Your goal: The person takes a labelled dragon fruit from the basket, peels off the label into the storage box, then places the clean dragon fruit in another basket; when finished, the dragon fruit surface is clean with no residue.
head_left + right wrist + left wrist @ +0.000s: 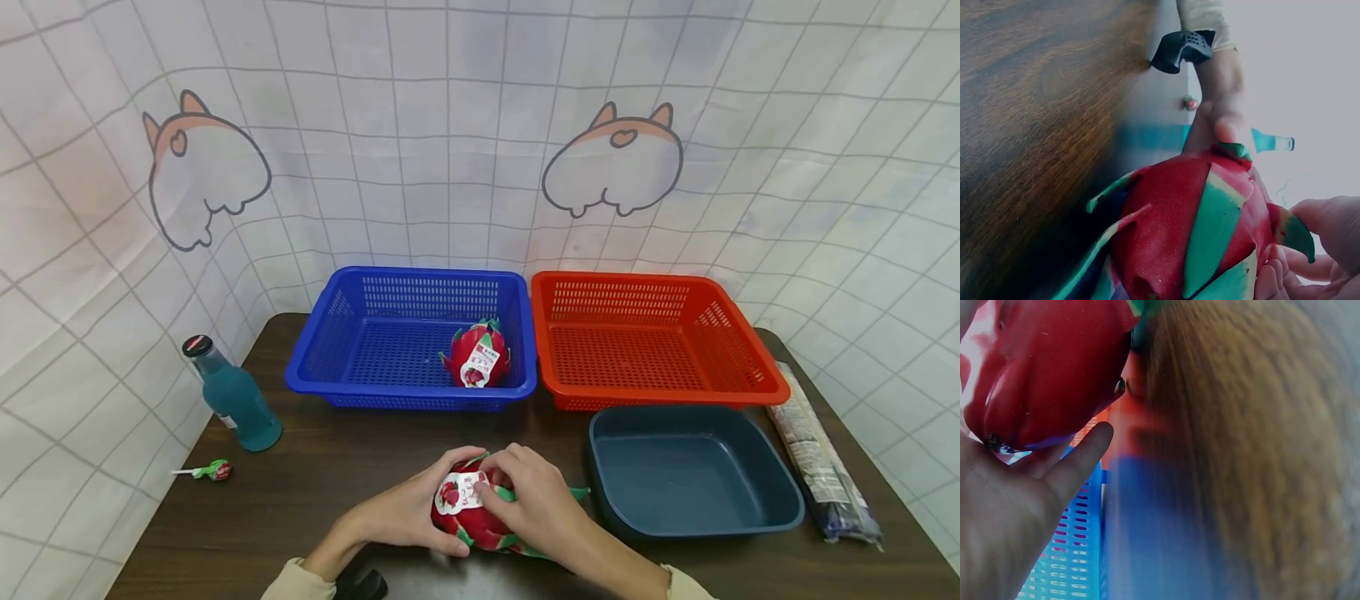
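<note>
A red dragon fruit [480, 523] with green-tipped scales and a white label [468, 491] is between both hands above the table's front. The left hand [408, 508] holds it from the left, thumb below and fingers over its far side. From the right, the right hand [536, 500] has curled fingers and thumb on the fruit at the label's right edge; the right wrist view shows them by a green scale [1294, 234]. Whether they pinch the label itself is hidden. In the left wrist view the fruit's smooth red underside [1054, 369] shows above the palm.
Behind stand a blue basket [408, 393] holding another labelled dragon fruit [481, 357], and a red basket [667, 398]. A dark blue tray [690, 483] is at right, beside a long plastic package [821, 458]. A teal bottle [240, 404] and a lollipop [213, 471] are at left.
</note>
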### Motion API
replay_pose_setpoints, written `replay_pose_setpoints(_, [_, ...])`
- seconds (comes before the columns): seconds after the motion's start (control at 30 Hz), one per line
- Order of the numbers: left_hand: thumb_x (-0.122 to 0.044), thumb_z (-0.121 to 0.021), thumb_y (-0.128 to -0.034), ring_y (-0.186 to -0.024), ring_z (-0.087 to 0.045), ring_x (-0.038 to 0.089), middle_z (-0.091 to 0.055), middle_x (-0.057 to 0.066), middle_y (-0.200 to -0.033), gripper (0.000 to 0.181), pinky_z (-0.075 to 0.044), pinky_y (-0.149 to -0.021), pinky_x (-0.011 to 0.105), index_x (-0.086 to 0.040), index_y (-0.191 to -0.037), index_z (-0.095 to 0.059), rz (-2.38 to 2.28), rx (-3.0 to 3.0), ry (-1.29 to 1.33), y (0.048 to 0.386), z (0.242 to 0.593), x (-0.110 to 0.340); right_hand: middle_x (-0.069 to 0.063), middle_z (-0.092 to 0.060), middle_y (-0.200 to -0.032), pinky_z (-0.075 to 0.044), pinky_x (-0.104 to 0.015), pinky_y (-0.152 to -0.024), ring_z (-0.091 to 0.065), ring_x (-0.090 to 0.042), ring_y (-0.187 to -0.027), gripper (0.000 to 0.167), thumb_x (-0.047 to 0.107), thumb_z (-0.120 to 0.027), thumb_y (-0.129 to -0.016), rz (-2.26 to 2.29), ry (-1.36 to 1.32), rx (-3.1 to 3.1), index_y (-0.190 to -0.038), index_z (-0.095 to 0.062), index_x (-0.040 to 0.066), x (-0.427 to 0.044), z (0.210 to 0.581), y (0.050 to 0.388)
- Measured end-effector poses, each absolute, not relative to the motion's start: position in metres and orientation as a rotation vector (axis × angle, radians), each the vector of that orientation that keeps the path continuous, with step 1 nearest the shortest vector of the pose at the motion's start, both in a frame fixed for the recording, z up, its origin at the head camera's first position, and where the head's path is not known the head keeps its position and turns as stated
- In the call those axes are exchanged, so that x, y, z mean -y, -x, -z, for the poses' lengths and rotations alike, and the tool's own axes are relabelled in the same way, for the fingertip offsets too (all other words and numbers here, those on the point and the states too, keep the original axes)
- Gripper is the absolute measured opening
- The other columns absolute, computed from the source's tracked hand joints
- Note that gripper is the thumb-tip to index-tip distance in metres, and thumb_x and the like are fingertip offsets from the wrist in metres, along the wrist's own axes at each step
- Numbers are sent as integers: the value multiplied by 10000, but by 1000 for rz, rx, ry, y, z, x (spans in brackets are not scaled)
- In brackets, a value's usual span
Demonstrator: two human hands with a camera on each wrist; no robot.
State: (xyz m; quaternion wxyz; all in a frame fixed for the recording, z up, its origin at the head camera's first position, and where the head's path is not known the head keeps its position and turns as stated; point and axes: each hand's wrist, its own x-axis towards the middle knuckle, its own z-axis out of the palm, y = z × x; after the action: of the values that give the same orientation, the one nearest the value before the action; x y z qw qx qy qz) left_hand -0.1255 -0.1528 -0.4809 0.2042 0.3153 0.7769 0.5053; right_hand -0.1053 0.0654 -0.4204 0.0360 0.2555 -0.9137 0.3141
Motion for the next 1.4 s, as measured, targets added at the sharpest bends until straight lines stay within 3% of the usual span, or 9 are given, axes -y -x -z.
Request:
replay_pose_setpoints(0.27, [-306,-836,-755,-1157,-552,116,-473,-35,-1368,928,-531,-899,221,-360,-1454,-228,-1451,-2144,-842,127,484,157,105,-533,-757,-446,-148,-613,-443,-13,-719,114,247,-746,-838,-946,-770,2777,-894,-697,160,-61,420,105])
replay_pose_setpoints(0.77, [-257,-819,-780,-1191,-538,131,-426,16,-1419,973,-531,-928,251,-219,-1516,-184,-1544,-2003,-881,131,494,161,97,-536,-710,-418,-154,-595,-449,-7,-686,41,174,-714,-848,-927,-764,2727,-856,-684,147,-58,419,108])
replay_pose_setpoints(1.1, [-247,-818,-782,-1175,-549,141,-422,25,-1420,946,-537,-916,257,-314,-1497,-203,-1561,-1953,-846,131,494,159,95,-561,-698,-418,-153,-591,-460,5,-665,52,192,-713,-850,-930,-724,2776,-846,-705,141,-57,417,110])
replay_pose_setpoints(1.4, [-244,-819,-780,-1157,-562,141,-439,40,-1403,953,-544,-902,260,-297,-1500,-196,-1557,-1958,-842,132,496,158,98,-536,-673,-384,-152,-577,-429,5,-631,98,221,-713,-851,-894,-735,2862,-861,-719,124,-57,412,115])
